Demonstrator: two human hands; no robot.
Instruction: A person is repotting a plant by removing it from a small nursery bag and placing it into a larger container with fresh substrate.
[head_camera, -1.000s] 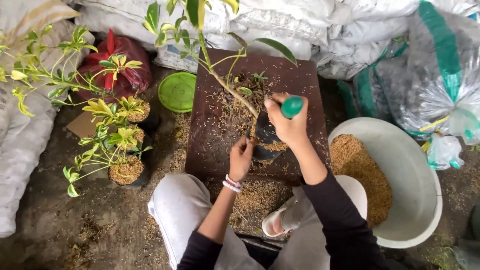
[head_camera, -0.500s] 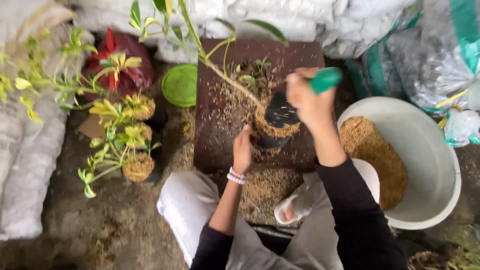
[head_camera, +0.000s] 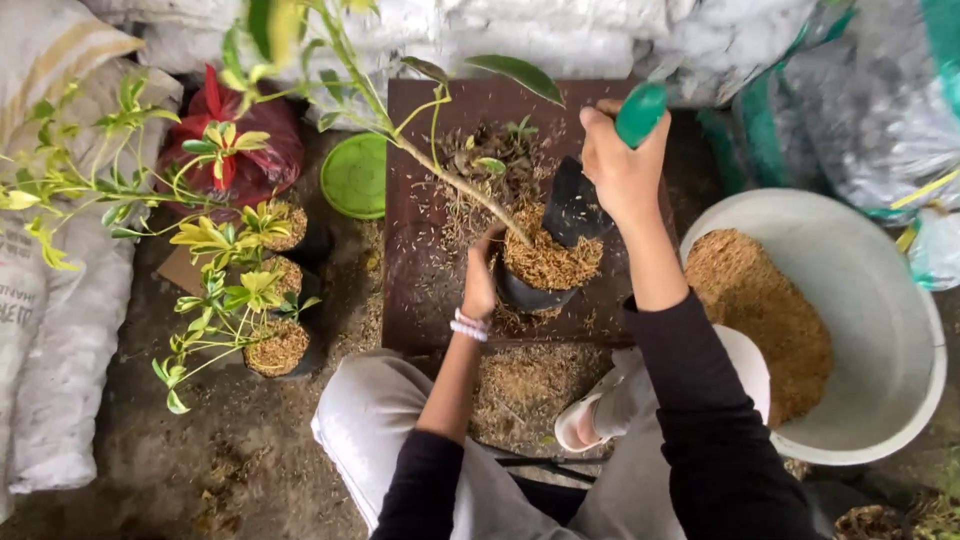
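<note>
My right hand (head_camera: 622, 166) grips the green handle of a black trowel (head_camera: 578, 205), whose blade rests at the rim of a small black pot (head_camera: 530, 293) heaped with brown husk (head_camera: 548, 262). A leaning plant stem (head_camera: 455, 180) with green leaves rises out of the pot to the upper left. My left hand (head_camera: 482, 280) holds the pot's left side at the base of the stem. The pot stands on a dark brown board (head_camera: 420, 260) strewn with husk.
A white basin (head_camera: 880, 330) partly filled with brown husk sits at right. Several potted yellow-green plants (head_camera: 255, 290) stand at left beside a green lid (head_camera: 356, 175) and a red bag (head_camera: 250, 150). White sacks line the left and back. My knees and a sandal (head_camera: 580, 425) are below.
My right hand has lifted with the trowel and brought its blade over the pot; the pot now shows a fuller heap of husk. My left hand stays on the pot.
</note>
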